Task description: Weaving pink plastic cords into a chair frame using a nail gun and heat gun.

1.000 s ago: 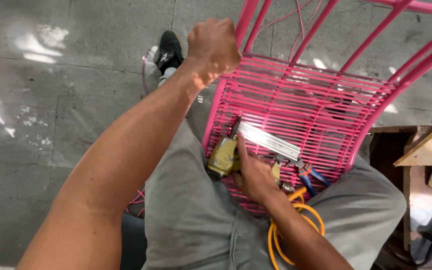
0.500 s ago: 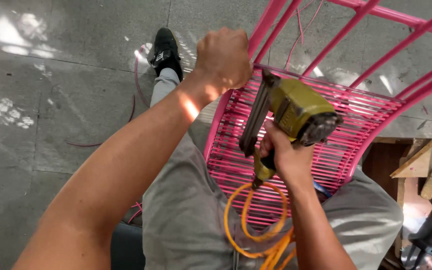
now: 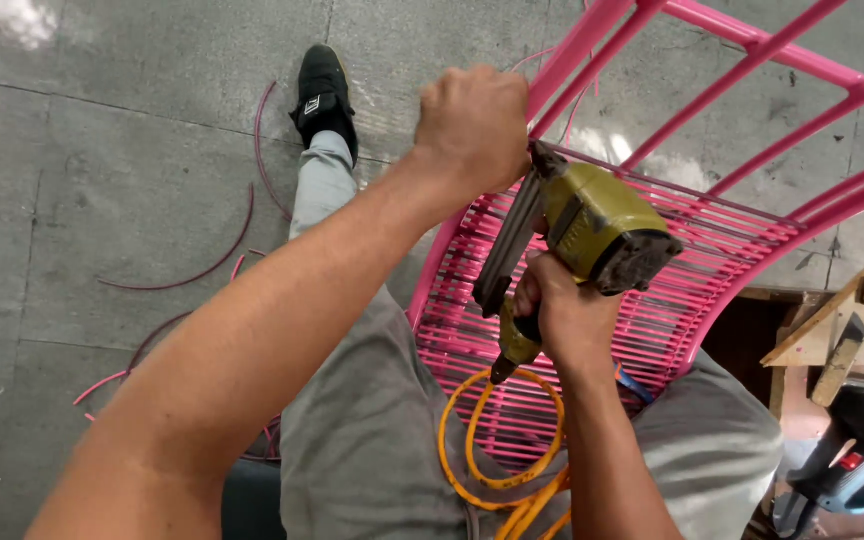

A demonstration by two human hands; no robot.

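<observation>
The right hand (image 3: 567,315) is wrapped tight around the grip of a yellow-green nail gun (image 3: 592,235), fingers curled closed on the handle, holding the tool up above the pink chair frame (image 3: 652,300). The gun's long dark magazine slants down and to the left from its nose, and its round rear cap faces the camera. An orange air hose (image 3: 497,450) leaves the bottom of the handle and loops in coils below the nail gun, lying over the person's grey trousers and the woven pink cords of the frame. The left hand (image 3: 472,125) is clenched into a fist right beside the nose of the nail gun, up against a pink bar of the frame; what it pinches inside the fist cannot be told. The frame's bars run up and to the right of the nail gun, and the woven seat spreads beneath it across the person's lap. Left of the nail gun, the person's leg stretches out to a black shoe (image 3: 324,90) on the grey concrete floor (image 3: 102,150), where loose pink cord scraps (image 3: 222,255) lie curved. Far to the lower right of the nail gun sit a wooden bench (image 3: 852,320) and a blue power tool (image 3: 857,460).
</observation>
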